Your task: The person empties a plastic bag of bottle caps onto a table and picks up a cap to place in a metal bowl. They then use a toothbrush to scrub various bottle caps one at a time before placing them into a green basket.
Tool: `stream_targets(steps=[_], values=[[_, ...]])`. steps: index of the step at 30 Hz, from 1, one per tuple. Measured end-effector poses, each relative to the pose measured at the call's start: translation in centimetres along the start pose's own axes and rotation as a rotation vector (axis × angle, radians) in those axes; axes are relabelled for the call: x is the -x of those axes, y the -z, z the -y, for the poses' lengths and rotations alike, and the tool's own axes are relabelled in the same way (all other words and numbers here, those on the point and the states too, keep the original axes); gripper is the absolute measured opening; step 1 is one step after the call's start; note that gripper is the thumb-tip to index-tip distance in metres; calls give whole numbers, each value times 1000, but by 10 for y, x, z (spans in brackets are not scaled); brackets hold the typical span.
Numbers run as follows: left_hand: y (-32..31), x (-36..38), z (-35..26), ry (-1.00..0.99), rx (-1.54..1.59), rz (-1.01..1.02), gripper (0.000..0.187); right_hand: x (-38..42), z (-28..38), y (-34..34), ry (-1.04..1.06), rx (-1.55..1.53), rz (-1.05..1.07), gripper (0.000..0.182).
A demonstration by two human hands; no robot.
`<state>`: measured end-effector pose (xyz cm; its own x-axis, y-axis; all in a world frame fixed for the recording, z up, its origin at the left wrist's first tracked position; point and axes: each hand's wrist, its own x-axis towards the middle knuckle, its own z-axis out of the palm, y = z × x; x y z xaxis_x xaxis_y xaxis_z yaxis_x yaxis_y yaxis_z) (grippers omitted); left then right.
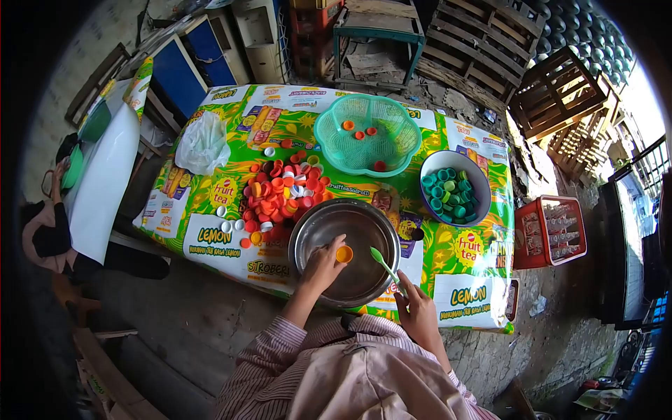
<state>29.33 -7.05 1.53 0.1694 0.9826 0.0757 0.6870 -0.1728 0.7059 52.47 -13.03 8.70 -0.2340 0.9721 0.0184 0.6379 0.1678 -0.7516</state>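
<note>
Over the metal basin (pixel 329 288), my left hand (pixel 322 268) grips an orange bottle cap (pixel 344 254) with its round side facing up. My right hand (pixel 416 306), at the basin's right rim, is closed round the handle of a slim green toothbrush (pixel 379 257); its head points over the basin, apart from the cap. Beyond the basin to the left lies a heap of bottle caps (pixel 269 199), mostly red and orange with some white ones. The basin seems to hold a little water.
A turquoise basket (pixel 325 147) with a few red and orange caps stands at the back. To its right is a bowl (pixel 483 168) of green caps. A plastic bag (pixel 203 143) lies at left; a red crate (pixel 530 234) stands right of the table. Another person (pixel 52 231) sits far left.
</note>
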Motion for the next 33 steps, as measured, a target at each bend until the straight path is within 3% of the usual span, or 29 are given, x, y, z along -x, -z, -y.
stream_targets(steps=[14, 17, 19, 20, 22, 23, 25, 27, 29, 33], values=[[-2, 2, -1, 2, -106, 34, 63, 2, 1, -6, 15, 4, -36, 51], [-2, 1, 0, 61, -140, 84, 46, 3, 3, -7, 13, -2, -42, 51], [-4, 0, 1, -52, 48, -82, 28, 2, 5, -6, 8, 1, -44, 51], [-5, 0, 3, -55, 49, -81, 28, 2, 3, -8, 10, -21, -55, 50], [0, 2, -1, 81, 165, -24, 17, 0, 5, -8, 2, -19, -55, 50], [1, 3, -2, 79, 167, -22, 17, -1, 6, -8, -2, -18, -53, 51], [4, 3, -3, 340, 521, 16, 15, -2, 9, -7, -5, -21, -46, 51], [12, 2, -1, 418, 530, 88, 20, -5, 12, -9, -6, -27, -37, 51], [12, 3, 4, 579, 1416, 70, 27, -7, 14, -11, -31, -73, -27, 51], [20, 4, -6, 598, 1594, 101, 36, -15, 11, -27, 52, -31, -92, 52]])
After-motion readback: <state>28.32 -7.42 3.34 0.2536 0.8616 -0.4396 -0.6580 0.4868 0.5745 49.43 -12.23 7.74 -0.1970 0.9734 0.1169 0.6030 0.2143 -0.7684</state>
